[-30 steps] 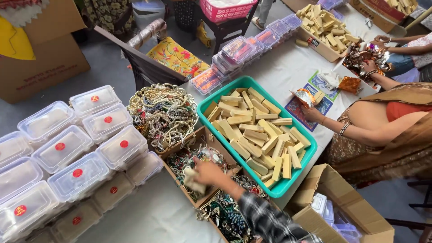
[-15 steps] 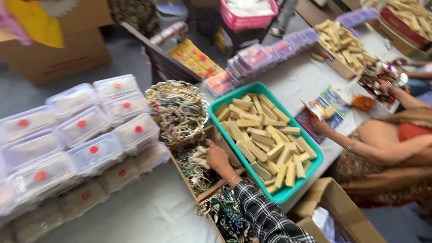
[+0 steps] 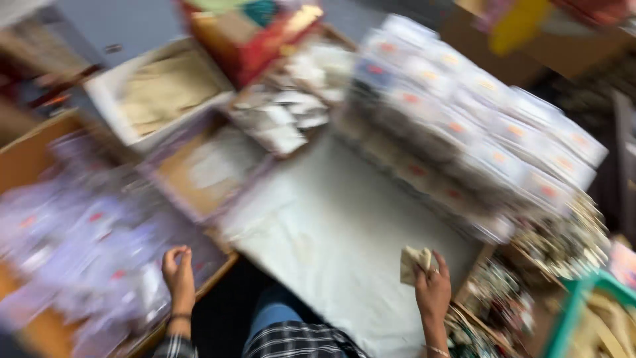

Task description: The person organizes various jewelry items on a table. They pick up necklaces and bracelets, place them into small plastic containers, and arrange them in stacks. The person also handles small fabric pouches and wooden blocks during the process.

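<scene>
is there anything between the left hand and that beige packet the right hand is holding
Nothing visible stands between them. The right hand grips the small beige packet over the white table cover; the left hand rests on the edge of a cardboard tray. Only bare cover and the person's lap separate them, though the frame is blurred.

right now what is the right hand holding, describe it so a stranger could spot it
Start at the pale sheet covering the middle of the table. At its near right edge the right hand has a small tan packet in its grip. It is the only flat, beige piece raised off the sheet, unlike the clear red-dotted boxes stacked behind.
</scene>
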